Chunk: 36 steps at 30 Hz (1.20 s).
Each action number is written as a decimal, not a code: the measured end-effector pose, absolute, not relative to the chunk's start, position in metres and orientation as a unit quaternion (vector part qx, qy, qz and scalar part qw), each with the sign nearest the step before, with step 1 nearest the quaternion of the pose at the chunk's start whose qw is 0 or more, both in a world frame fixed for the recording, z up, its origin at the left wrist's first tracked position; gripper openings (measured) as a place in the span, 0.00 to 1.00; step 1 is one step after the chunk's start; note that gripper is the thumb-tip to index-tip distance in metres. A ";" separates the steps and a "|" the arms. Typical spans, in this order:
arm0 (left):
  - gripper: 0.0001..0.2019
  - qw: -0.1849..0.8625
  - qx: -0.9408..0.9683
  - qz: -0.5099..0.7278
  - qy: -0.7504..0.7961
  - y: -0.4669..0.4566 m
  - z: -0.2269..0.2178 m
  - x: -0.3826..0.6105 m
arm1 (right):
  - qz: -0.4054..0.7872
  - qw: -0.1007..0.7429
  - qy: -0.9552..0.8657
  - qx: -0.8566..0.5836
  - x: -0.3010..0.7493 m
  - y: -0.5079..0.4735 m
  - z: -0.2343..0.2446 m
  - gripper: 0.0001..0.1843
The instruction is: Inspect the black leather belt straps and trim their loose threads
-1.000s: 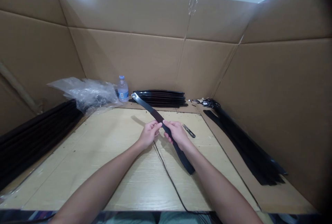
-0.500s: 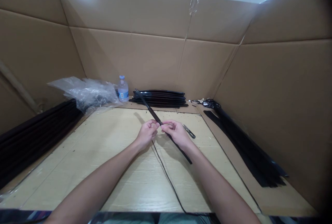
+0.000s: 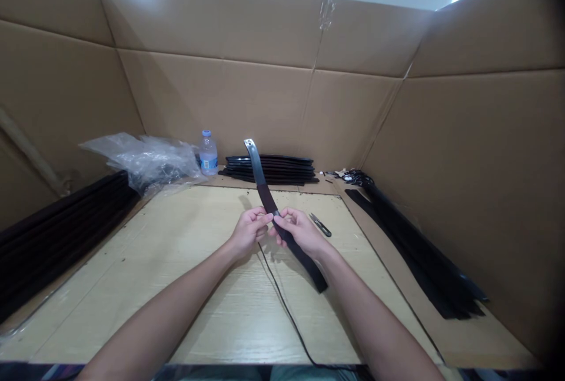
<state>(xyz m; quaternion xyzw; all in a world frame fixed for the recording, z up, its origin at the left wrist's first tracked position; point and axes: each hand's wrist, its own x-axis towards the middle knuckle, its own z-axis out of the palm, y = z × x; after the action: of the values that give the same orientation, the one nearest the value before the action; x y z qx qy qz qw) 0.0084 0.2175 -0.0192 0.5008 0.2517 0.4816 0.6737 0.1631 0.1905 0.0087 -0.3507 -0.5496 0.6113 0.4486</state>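
Head view: two hands hold one black strap.
Left hand point(image 3: 248, 232) and right hand point(image 3: 299, 231) both grip the strap point(image 3: 282, 225) above the table point(image 3: 185, 287), scissors point(image 3: 321, 225) near.

Two hands, the left hand point(image 3: 249, 232) and the right hand point(image 3: 300, 231), grip one black strap point(image 3: 265, 192). One water bottle point(image 3: 208, 153), one pair of snips point(image 3: 321, 225), one thin black cord point(image 3: 282, 298), one heap of clear plastic point(image 3: 145, 157). Three piles of black strips: left stack point(image 3: 57, 228), far stack point(image 3: 271, 168), right stack point(image 3: 419, 251).
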 end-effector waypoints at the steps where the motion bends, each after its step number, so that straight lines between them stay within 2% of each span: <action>1: 0.13 0.677 0.499 0.480 0.249 0.217 -0.019 0.008 | 0.619 0.449 -0.542 -0.349 0.163 0.191 0.008 0.18; 15: 0.13 0.695 0.485 0.476 0.233 0.215 -0.017 0.009 | 0.604 0.452 -0.522 -0.398 0.159 0.188 0.009 0.22; 25: 0.16 0.619 0.479 0.545 0.300 0.222 -0.021 0.011 | 0.596 0.505 -0.501 -0.372 0.153 0.186 0.012 0.17; 31: 0.15 0.647 0.473 0.522 0.293 0.221 -0.020 0.013 | 0.587 0.510 -0.476 -0.410 0.150 0.183 0.012 0.27; 36: 0.16 0.654 0.482 0.503 0.295 0.219 -0.021 0.012 | 0.543 0.526 -0.490 -0.434 0.144 0.183 0.006 0.29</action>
<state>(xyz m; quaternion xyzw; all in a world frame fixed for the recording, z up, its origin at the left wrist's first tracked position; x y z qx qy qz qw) 0.0124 0.2193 -0.0206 0.4820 0.2948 0.5026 0.6543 0.1440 0.1829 0.0056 -0.4338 -0.4899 0.5430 0.5264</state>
